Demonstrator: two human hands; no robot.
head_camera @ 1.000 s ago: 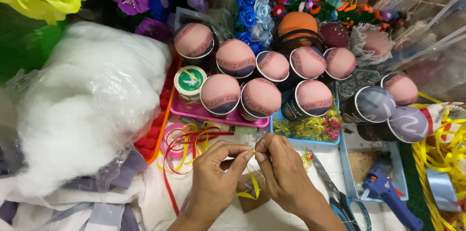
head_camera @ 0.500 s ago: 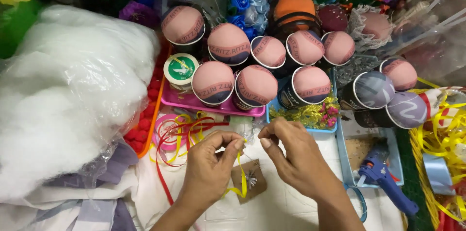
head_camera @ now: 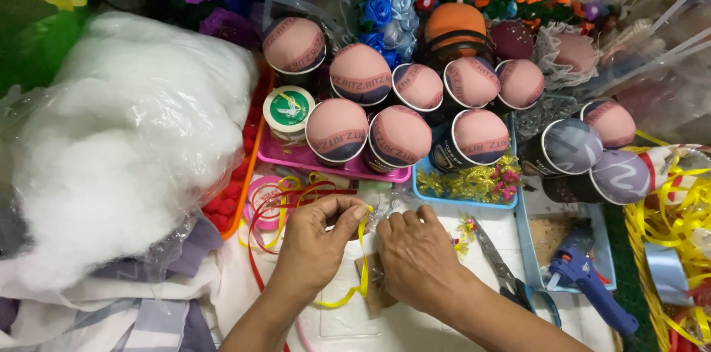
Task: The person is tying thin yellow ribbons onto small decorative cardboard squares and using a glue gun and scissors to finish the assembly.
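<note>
Yellow ribbon (head_camera: 361,252) being tied at a small clear packet on a brown card (head_camera: 372,287); knot not seen finished.

Ribbon is pinched between thumb and fingers of the left hand (head_camera: 315,239), drawn up from a loop lying on the white table (head_camera: 385,326) just below the hands. Right hand (head_camera: 416,256) is closed, fingertips pressed down on the packet; whether ribbon is gripped there cannot be told. Tails uncut, scissors (head_camera: 502,272) lying untouched just right of the hands. Done work, judged: eleven fabric-capped cups (head_camera: 400,137) stacked behind, nine pink-topped, two grey. Also counted: one green-lidded tub (head_camera: 289,109), one blue glue gun (head_camera: 585,278), one bag of white stuffing (head_camera: 111,152), two trays (pink (head_camera: 311,161), blue (head_camera: 463,200)). Loose red and yellow ribbons (head_camera: 278,204) are left of the hands; count not clear.
</note>
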